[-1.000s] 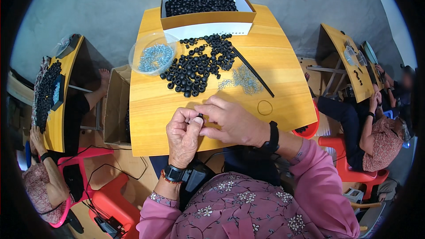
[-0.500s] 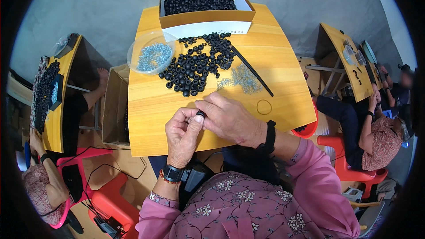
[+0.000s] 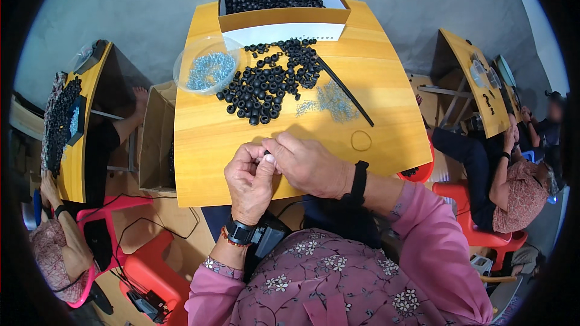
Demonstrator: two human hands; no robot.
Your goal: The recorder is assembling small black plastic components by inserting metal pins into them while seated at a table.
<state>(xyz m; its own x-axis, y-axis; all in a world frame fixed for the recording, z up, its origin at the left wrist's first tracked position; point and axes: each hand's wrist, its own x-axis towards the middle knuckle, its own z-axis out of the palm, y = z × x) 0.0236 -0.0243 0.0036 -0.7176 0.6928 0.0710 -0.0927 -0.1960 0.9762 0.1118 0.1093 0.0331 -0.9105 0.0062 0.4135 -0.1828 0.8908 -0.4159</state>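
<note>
My left hand (image 3: 249,184) is closed in a pinch on a small black piece (image 3: 267,152), mostly covered by thumb and fingers. Pressed up against it, my right hand (image 3: 311,166) has its fingers closed at the same spot; what they grip is hidden. Both hands are above the near edge of the yellow wooden table (image 3: 205,169). Beyond them lies a heap of round black hollow pieces (image 3: 257,96). To its right are a loose pile of tiny silvery springs (image 3: 335,102), a thin black rod (image 3: 347,95) and a rubber band (image 3: 361,150).
A clear round tub (image 3: 179,78) of bluish springs (image 3: 211,71) stands at the table's left. A box (image 3: 281,22) full of black pieces is at the far edge. A cardboard box (image 3: 157,145) and red stools (image 3: 157,278) flank the table. Other people sit at tables on both sides.
My fingers have closed further over the black piece, so less of it shows. The right hand has tilted slightly against the left. The view has shifted a little.
</note>
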